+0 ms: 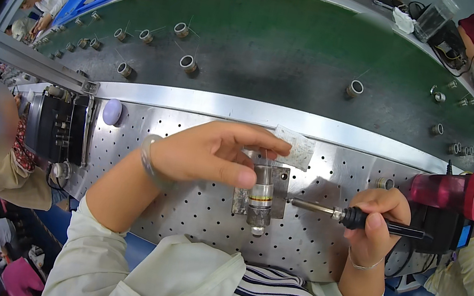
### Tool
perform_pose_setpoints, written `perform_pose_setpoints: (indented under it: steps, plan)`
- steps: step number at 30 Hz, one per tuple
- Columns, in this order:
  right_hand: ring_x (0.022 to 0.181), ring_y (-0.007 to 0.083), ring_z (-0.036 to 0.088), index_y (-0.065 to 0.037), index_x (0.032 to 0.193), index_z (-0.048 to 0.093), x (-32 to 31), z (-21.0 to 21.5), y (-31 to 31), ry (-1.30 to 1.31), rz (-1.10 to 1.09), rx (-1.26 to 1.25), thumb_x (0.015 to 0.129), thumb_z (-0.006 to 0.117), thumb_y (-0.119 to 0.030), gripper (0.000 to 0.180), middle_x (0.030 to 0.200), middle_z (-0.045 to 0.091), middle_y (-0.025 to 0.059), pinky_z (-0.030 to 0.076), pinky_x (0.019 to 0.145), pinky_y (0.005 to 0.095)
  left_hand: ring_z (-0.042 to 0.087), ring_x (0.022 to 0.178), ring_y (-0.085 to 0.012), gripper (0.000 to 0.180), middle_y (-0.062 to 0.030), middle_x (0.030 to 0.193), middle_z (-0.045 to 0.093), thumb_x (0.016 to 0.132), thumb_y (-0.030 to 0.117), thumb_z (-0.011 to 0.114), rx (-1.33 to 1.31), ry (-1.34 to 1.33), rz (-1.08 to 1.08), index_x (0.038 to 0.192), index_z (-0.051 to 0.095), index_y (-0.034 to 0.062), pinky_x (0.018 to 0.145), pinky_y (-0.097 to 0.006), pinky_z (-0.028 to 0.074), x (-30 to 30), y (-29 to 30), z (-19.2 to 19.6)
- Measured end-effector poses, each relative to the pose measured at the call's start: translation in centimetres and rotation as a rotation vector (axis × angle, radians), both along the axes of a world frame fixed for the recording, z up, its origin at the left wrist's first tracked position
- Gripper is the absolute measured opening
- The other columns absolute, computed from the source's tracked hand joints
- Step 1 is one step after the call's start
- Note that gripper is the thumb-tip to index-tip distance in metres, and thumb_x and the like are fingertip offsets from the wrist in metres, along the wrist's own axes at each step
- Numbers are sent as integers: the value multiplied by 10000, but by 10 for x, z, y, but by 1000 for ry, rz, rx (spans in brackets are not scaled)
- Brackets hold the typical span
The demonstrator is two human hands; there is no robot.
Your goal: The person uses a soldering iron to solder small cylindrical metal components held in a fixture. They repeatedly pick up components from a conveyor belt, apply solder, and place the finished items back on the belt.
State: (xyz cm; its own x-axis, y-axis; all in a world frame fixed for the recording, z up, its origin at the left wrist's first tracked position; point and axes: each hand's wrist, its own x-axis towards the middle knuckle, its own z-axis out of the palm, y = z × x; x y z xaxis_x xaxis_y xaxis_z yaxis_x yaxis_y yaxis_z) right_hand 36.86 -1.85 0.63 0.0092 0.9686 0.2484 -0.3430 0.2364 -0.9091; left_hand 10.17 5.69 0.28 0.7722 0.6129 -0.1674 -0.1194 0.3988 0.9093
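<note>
My left hand (211, 156) reaches over a small metal fixture block (281, 183) on the perforated steel bench (177, 213). Its thumb and fingers pinch a small cylindrical metal part (261, 196) with a yellow band, standing in the fixture. My right hand (377, 223) grips a black-handled soldering iron (356, 218) held level. The iron's metal tip points left and sits right beside the cylindrical part. A bracelet circles each wrist.
A green conveyor belt (277, 49) behind the bench carries several small ring-shaped coils (188, 64). A white damp pad (296, 147) lies by the fixture. A red cup-like object (447, 190) stands at right, a black device (57, 126) at left. Other people sit around.
</note>
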Motion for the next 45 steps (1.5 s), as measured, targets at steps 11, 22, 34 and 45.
perform_pose_setpoints:
  steps: [11, 22, 34, 45]
  plan:
    - [477, 149, 561, 49, 813, 563, -7, -5, 0, 10, 106, -11, 765, 692, -65, 179, 655, 581, 121, 448, 450, 225, 602, 919, -206, 358, -165, 1067, 585, 678, -61, 725, -56, -85, 327, 1022, 642, -4, 795, -303, 506, 7, -29, -1]
    - [471, 158, 565, 47, 821, 563, -5, -8, -1, -8, 96, -23, 768, 696, -63, 181, 649, 581, 118, 455, 443, 228, 575, 954, -252, 169, -185, 1066, 562, 648, -86, 727, 59, -68, 307, 777, 688, 15, 843, -334, 481, 10, -31, 3]
    - [454, 168, 576, 56, 853, 558, -3, -12, 7, -15, 174, 138, 760, 692, -43, 191, 626, 587, 129, 469, 427, 258, 578, 936, -256, 135, -185, 1061, 571, 639, -56, 731, 92, -75, 296, 738, 689, 27, 853, -355, 468, 10, -30, 0]
    - [460, 181, 574, 70, 875, 568, 0, -16, 11, -33, 224, 179, 740, 693, -6, 199, 639, 592, 135, 456, 423, 265, 587, 956, -195, 322, -195, 1075, 591, 720, -51, 680, -83, -121, 199, 1038, 636, -36, 768, -243, 490, 7, -23, 3]
